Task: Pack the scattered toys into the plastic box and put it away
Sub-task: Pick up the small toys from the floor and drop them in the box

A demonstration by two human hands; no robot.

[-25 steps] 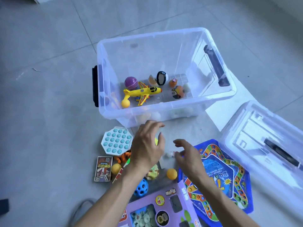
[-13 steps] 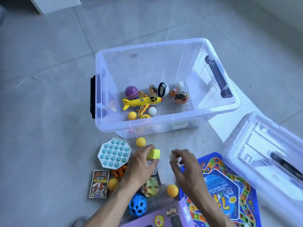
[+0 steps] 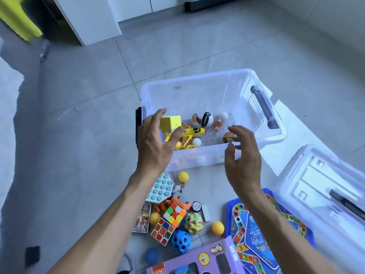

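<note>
The clear plastic box (image 3: 207, 157) stands open on the floor. It holds a yellow toy plane (image 3: 192, 132), small balls and figures. My left hand (image 3: 156, 143) is over the box's left end, with a yellow cube (image 3: 170, 122) pinched loosely between thumb and fingers. My right hand (image 3: 243, 159) hovers at the box's front wall, fingers apart, with nothing visible in it. On the floor in front lie a pop-it pad (image 3: 160, 188), two colour cubes (image 3: 174, 213), a blue holed ball (image 3: 180, 242), yellow balls (image 3: 183, 176) and a card pack (image 3: 142, 218).
The box's lid (image 3: 325, 184) lies to the right. A blue board game (image 3: 256, 234) and a purple toy carton (image 3: 197, 260) lie nearest me. White cabinets (image 3: 94, 20) stand at the far side of the grey tiled floor.
Both hands rose from the floor toys to the box. The left hand carried the yellow cube over the box. The small white thing is gone from my right hand. The camera tilted up.
</note>
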